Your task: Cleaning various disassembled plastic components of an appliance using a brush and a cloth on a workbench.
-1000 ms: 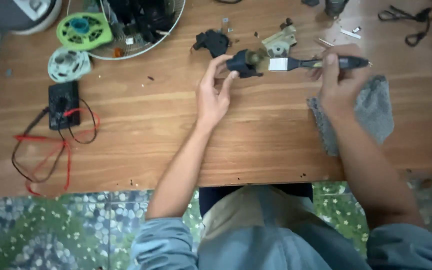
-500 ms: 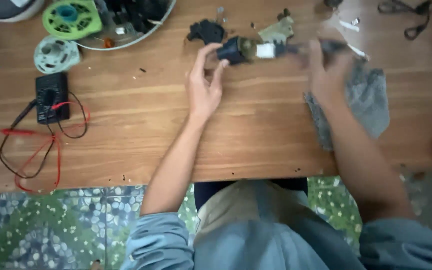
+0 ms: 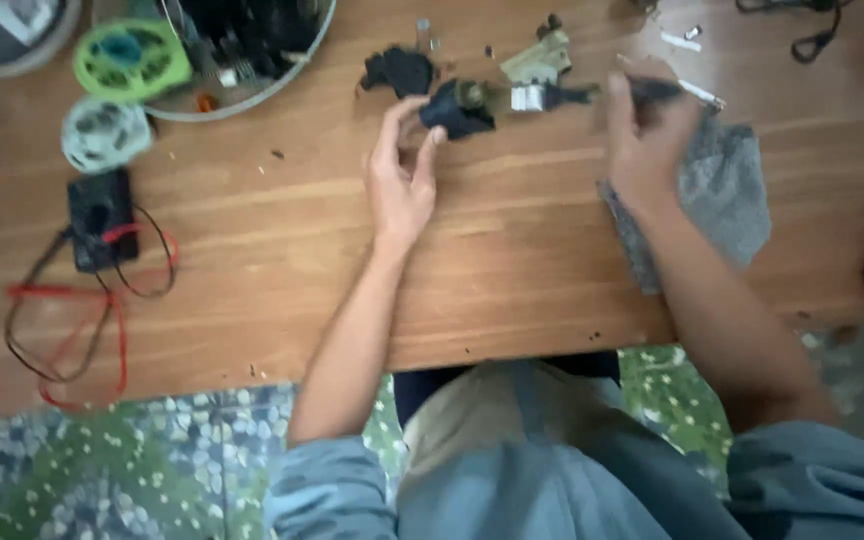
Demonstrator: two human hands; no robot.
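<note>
Currently left hand (image 3: 402,180) pinches a small black motor part (image 3: 457,108) at the far table (image 3: 252,250) edge. Its long axis runs sideways toward the right hand (image 3: 647,150), which is closed around a dark screwdriver (image 3: 602,95) aimed leftward into it.

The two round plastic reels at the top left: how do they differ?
The green reel is bright green with a blue middle; the pale reel is whitish grey. The green reel looks larger and lies against the rim of the round tray, while the pale reel lies below it on the bare wooden table, next to the black meter. Both lie flat, away from both hands.
</note>
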